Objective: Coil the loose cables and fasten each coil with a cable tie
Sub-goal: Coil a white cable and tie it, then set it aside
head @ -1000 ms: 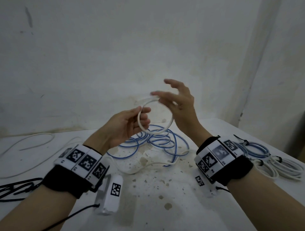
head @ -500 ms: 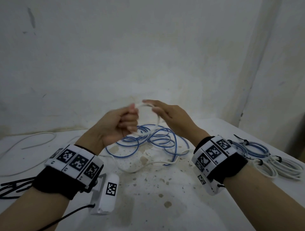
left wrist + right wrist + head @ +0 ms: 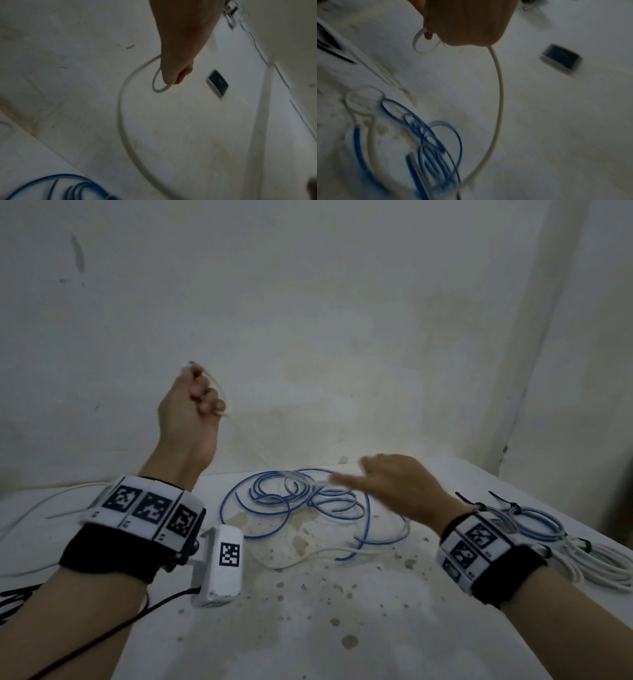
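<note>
Raised, left hand [image 3: 188, 412] grips white cable [image 3: 123, 108]; right hand [image 3: 400, 487] (blurred) fingers unclear.

I see a white, stained and speckled surface [image 3: 308, 628] against a scuffed white plaster wall [image 3: 308, 302]. A dark rectangular wall plate with pale frame [image 3: 217, 84] sits on the wall in both wrist views, blurred. A thin dark wire [image 3: 257, 46] runs along the wall corner, top right of left wrist view.

Blue cable [image 3: 294, 501], white cable [image 3: 123, 108], stained white table [image 3: 308, 628].
</note>
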Action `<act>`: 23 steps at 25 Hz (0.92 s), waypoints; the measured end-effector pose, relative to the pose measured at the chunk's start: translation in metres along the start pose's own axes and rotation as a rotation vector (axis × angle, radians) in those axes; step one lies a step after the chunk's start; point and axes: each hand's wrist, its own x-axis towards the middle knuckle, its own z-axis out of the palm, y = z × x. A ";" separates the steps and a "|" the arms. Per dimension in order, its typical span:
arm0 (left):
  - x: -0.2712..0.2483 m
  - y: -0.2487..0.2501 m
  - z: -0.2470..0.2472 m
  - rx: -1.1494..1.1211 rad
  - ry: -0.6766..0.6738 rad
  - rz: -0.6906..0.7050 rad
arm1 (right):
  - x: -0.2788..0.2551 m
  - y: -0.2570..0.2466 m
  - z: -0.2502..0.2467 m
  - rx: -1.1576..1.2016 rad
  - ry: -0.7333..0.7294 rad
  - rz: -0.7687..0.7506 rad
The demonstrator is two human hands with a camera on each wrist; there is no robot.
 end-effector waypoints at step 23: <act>-0.073 -0.031 -0.018 -0.242 -0.703 -0.609 | 0.035 0.007 0.020 0.452 -0.219 0.812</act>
